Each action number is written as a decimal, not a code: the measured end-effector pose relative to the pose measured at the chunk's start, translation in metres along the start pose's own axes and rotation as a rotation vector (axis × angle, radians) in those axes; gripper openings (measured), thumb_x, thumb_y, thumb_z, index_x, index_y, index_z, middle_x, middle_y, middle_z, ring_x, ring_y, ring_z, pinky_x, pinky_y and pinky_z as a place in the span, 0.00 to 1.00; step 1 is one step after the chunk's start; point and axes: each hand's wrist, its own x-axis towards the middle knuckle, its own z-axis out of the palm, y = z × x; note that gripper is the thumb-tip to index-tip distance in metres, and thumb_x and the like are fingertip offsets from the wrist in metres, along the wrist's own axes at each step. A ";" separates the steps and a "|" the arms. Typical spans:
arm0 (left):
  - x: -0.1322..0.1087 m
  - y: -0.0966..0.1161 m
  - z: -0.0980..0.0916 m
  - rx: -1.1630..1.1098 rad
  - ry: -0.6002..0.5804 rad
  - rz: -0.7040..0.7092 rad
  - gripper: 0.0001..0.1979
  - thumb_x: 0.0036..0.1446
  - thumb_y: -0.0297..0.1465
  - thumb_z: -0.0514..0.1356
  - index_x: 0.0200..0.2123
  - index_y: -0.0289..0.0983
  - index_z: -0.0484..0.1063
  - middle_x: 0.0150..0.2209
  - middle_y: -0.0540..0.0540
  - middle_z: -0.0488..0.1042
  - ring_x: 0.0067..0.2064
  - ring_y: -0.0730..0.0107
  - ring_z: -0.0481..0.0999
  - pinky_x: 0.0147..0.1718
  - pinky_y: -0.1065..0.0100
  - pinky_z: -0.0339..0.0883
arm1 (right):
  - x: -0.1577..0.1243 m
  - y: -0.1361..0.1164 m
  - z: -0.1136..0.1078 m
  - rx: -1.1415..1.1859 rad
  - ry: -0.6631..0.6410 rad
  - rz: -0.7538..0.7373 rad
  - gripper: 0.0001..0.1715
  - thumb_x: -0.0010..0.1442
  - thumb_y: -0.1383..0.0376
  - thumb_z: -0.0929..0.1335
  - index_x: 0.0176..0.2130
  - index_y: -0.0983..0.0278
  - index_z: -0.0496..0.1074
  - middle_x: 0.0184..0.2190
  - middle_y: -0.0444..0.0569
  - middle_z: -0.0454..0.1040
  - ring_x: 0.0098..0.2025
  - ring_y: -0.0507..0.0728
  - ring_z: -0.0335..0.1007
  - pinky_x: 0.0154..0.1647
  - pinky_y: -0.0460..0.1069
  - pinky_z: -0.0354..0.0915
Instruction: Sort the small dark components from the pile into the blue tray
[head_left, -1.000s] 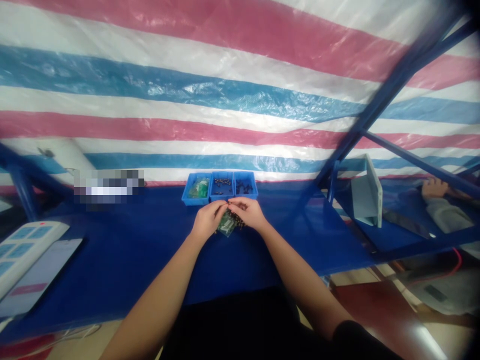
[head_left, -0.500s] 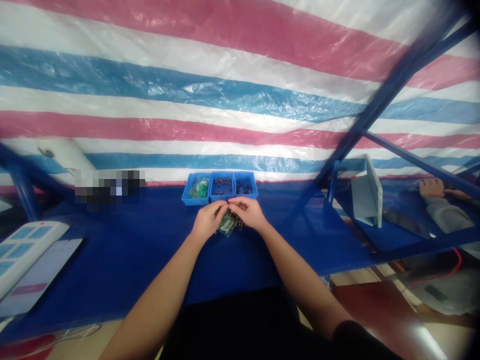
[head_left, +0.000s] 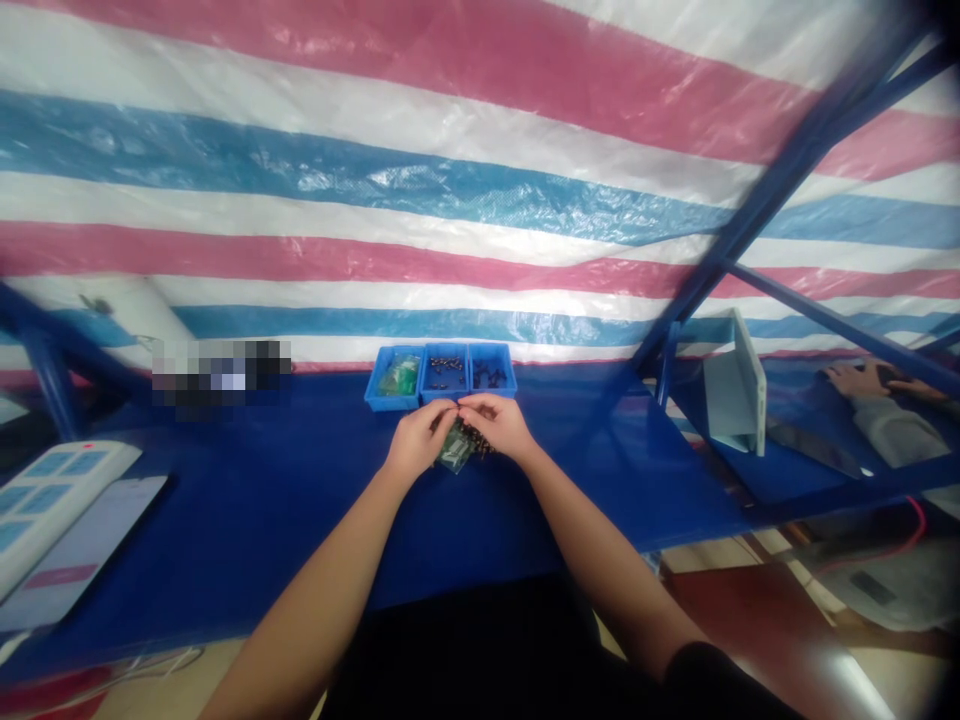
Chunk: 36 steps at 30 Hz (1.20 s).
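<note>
My left hand [head_left: 420, 436] and my right hand [head_left: 500, 424] meet at their fingertips over the blue table, both pinched closed. Whatever they hold between the fingertips is too small to make out. Beneath them lie a green plastic packet [head_left: 456, 452] and a pile of small dark and brassy parts [head_left: 478, 440], partly covered by my right hand. Just beyond my hands, three blue bins stand side by side: the left bin [head_left: 392, 403] holds green packets, the middle bin [head_left: 444, 377] and the right bin [head_left: 492, 374] hold small dark parts.
A white power strip [head_left: 71, 500] and a phone-like white panel [head_left: 90, 545] lie at the left. A light stand [head_left: 739, 390] is at the right behind a blue frame bar [head_left: 750, 200]. Another person's hand [head_left: 859, 380] rests at the far right.
My hands have hardly moved. The other person's hand at the far right has shifted left and lies flatter.
</note>
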 end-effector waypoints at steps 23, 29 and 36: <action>0.000 -0.005 -0.005 0.064 0.191 -0.065 0.15 0.64 0.38 0.51 0.41 0.38 0.76 0.32 0.47 0.79 0.34 0.69 0.78 0.35 0.72 0.68 | 0.007 0.009 -0.003 -0.066 0.116 -0.043 0.25 0.57 0.59 0.69 0.54 0.64 0.71 0.49 0.55 0.76 0.44 0.57 0.77 0.46 0.52 0.73; 0.003 -0.005 -0.007 0.091 0.216 -0.140 0.14 0.64 0.36 0.53 0.38 0.38 0.76 0.30 0.48 0.79 0.32 0.71 0.77 0.34 0.73 0.66 | 0.005 0.014 -0.019 -0.558 0.062 0.004 0.12 0.58 0.63 0.67 0.39 0.62 0.78 0.33 0.46 0.80 0.32 0.53 0.75 0.40 0.48 0.70; 0.002 -0.002 -0.006 0.085 0.195 -0.108 0.14 0.63 0.37 0.53 0.37 0.38 0.77 0.29 0.49 0.78 0.30 0.71 0.76 0.33 0.73 0.65 | 0.006 0.015 -0.021 -0.864 -0.072 0.140 0.12 0.56 0.61 0.68 0.40 0.58 0.79 0.32 0.45 0.79 0.33 0.54 0.73 0.36 0.46 0.67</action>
